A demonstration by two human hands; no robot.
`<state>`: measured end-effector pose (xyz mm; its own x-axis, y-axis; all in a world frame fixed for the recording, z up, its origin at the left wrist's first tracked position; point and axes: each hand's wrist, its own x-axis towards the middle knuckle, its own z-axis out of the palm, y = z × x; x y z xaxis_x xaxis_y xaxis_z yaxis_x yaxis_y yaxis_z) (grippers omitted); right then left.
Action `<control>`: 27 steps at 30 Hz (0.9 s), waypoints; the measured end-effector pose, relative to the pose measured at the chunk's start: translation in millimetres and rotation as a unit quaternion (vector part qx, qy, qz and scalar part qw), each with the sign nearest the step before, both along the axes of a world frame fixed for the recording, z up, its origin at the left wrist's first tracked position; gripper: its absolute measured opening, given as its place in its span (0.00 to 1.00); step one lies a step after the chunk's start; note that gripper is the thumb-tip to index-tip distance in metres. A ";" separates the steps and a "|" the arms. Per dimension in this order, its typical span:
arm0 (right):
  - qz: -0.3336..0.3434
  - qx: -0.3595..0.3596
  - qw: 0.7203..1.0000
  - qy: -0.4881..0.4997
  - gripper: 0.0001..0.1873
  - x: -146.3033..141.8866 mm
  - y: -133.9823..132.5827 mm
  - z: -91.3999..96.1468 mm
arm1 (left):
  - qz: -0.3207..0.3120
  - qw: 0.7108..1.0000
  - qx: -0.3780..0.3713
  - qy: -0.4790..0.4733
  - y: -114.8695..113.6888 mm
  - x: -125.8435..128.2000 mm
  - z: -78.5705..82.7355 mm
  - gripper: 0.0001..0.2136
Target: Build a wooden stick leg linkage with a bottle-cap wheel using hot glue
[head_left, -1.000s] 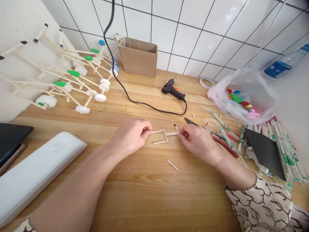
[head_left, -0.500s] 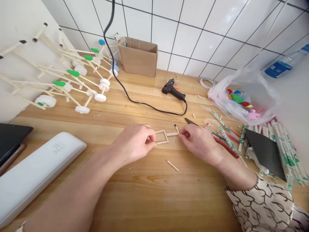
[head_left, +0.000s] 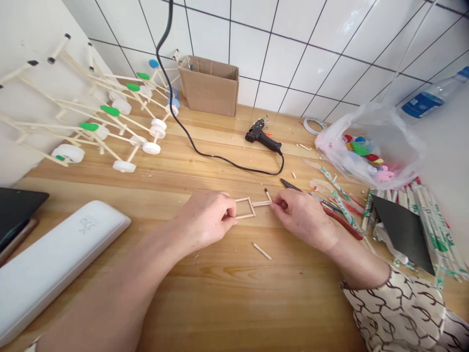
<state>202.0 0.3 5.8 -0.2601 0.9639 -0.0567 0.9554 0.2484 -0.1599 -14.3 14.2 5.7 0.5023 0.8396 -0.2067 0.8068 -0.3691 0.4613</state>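
Observation:
A small frame of thin wooden sticks [head_left: 252, 207] lies between my hands, low over the table. My left hand [head_left: 207, 217] pinches its left end, and the fingers cover that part. My right hand [head_left: 298, 210] is closed at the right end of the stick piece that sticks out from the frame. Beside the right fingertips a short stick with a dark tip [head_left: 268, 194] points up and to the left; whether it is joined to the frame I cannot tell. A loose short stick [head_left: 262, 251] lies on the table below the frame.
Behind my hands lies a black glue gun [head_left: 264, 137] with its cord, near a cardboard box [head_left: 208, 88]. Built stick bicycles with white wheels [head_left: 124, 166] stand at left, above a white case [head_left: 73, 259]. Pliers [head_left: 340, 222], a plastic bag [head_left: 370, 146] and wrapped sticks [head_left: 434, 230] are at right.

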 end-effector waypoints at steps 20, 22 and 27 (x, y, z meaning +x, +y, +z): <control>-0.001 0.000 1.000 -0.002 0.08 -0.1 0.7 -0.1 | -0.003 1.000 0.008 0.004 -0.4 1.6 -0.3 0.07; 0.000 -0.003 1.000 -0.001 0.08 -0.1 0.4 0.1 | -0.003 1.000 0.009 0.004 -0.5 1.7 -0.4 0.06; -0.001 -0.002 1.000 -0.001 0.08 -0.4 0.0 0.3 | -0.005 1.000 0.009 0.003 -0.6 2.2 -0.4 0.07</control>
<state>201.6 0.4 6.2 -0.2577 0.9643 -0.0604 0.9563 0.2456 -0.1590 -12.2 13.6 5.4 0.5090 0.8386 -0.1941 0.8059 -0.3851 0.4497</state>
